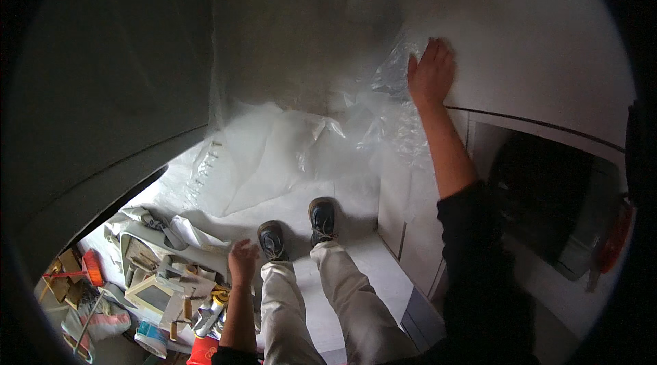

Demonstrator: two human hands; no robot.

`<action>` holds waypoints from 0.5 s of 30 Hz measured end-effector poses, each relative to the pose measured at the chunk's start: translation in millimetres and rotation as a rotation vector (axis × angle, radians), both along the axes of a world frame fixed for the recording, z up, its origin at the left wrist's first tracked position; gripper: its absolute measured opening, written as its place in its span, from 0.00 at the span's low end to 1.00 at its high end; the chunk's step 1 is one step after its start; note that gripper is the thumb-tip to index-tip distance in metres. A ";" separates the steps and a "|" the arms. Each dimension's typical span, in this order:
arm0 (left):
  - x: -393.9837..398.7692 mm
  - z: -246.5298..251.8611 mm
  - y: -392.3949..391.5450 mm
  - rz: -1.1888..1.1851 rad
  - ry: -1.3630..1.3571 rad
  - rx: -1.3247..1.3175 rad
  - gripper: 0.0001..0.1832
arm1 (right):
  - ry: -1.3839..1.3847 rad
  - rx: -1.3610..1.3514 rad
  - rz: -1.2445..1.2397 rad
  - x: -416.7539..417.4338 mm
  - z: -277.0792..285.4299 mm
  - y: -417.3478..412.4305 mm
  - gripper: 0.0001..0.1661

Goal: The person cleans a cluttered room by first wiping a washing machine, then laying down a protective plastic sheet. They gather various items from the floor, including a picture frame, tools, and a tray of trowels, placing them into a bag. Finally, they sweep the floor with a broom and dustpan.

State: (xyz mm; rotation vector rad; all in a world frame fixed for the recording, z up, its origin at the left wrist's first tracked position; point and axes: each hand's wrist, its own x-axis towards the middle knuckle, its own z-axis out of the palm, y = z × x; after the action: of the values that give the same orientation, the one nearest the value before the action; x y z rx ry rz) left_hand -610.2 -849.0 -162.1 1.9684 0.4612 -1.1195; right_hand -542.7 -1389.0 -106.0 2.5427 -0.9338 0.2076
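Note:
My right hand [433,75] is stretched forward with its palm towards a pale flat panel [513,57]. The thumb stands away from the fingers and nothing shows in the hand; whether it touches the panel I cannot tell. Beside it, clear crumpled plastic sheeting [308,144] hangs and drapes onto the floor ahead of me. Lower down, my left hand [244,262] hangs beside my leg with loosely bent, slightly blurred fingers and no visible object. Nearest to that hand are hand tools, among them a yellow-and-grey tool [213,308] and a trowel with a wooden handle [188,308].
Tools and buckets crowd the lower left, with a red bucket [203,349], a white-and-blue tub [152,339] and a red broom head [93,267]. A large dark panel [102,57] rises at left. At right are a dark glossy rectangular panel [544,201] and a red object [616,236].

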 end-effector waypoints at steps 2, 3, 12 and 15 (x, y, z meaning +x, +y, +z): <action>-12.7 -0.7 2.3 0.011 0.008 -0.131 0.14 | 0.038 0.003 -0.104 17.9 10.7 -38.9 0.32; -12.7 7.2 2.2 -0.031 0.012 -0.087 0.13 | 0.055 0.027 -0.149 28.0 4.9 -47.4 0.33; 109.0 86.4 -103.6 -0.451 -1.045 0.293 0.19 | 0.156 0.331 -0.429 51.3 -39.4 -76.0 0.22; 160.4 55.8 -132.0 -0.616 -1.101 0.593 0.34 | 0.083 0.300 -0.237 66.0 -28.1 -77.1 0.18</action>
State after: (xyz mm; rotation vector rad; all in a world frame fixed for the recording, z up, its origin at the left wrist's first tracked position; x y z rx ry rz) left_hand -449.8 -980.9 -106.3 2.9736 -0.4964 -0.0282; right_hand -476.7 -1466.1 -134.1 2.6487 -1.3048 -0.1174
